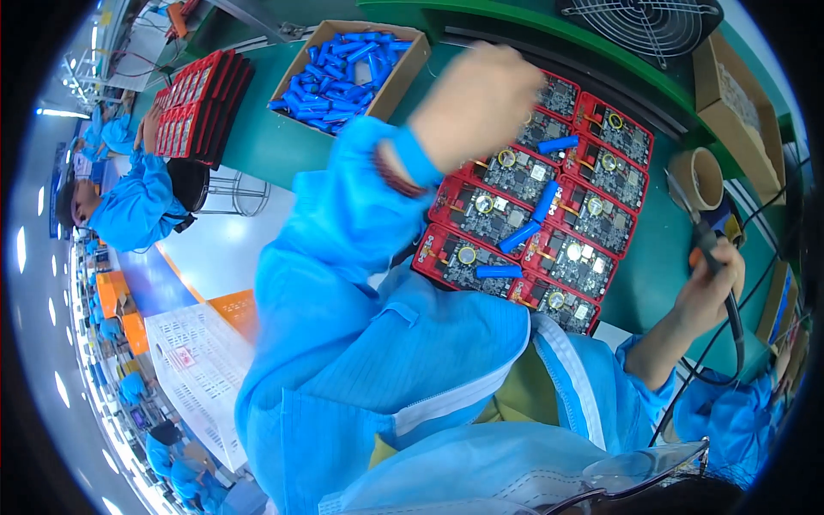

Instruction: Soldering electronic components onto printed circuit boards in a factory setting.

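My right hand is closed around a soldering iron, whose tip points up and away beside a round cardboard tub. Its cable hangs below the hand. Over the far left part of the red trays is my left hand, slightly blurred, with its fingers curled; whatever they may hold is hidden. Rows of circuit boards fill these trays, many with a round yellow-rimmed part. Several blue cylindrical batteries lie across the boards.
An open cardboard box full of blue batteries stands at the far left, near stacked red trays. A co-worker sits at left. At right are a fan grille, a cardboard box and loose black cables on the green table.
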Demonstrator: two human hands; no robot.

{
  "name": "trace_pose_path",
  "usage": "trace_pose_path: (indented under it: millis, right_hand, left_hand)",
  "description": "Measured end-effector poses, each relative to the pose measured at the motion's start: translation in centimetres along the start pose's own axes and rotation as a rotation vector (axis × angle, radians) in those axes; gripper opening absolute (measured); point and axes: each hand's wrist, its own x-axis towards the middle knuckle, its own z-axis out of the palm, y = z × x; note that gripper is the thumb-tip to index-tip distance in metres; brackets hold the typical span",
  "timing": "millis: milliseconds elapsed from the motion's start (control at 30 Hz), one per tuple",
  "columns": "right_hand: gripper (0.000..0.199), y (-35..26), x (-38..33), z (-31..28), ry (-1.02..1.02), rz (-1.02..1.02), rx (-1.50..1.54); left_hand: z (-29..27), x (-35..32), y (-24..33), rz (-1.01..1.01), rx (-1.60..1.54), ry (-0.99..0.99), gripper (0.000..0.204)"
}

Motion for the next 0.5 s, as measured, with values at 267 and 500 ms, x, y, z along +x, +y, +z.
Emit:
trace_pose_path:
  millis: [267,500]
  right_hand:
    - [0.035,-1.6,-1.2,-0.8,0.084,0.025,-0.016]
    - [0.039,-2.2,-0.9,0.8,0.022,-0.035,-0.123]
  left_hand:
    - [-5.7,-6.3,-18.6,-0.475,0.503,-0.257,0.020]
    - [-3.1,-7.1,-19.8,-0.517,0.629,-0.409,0.027]
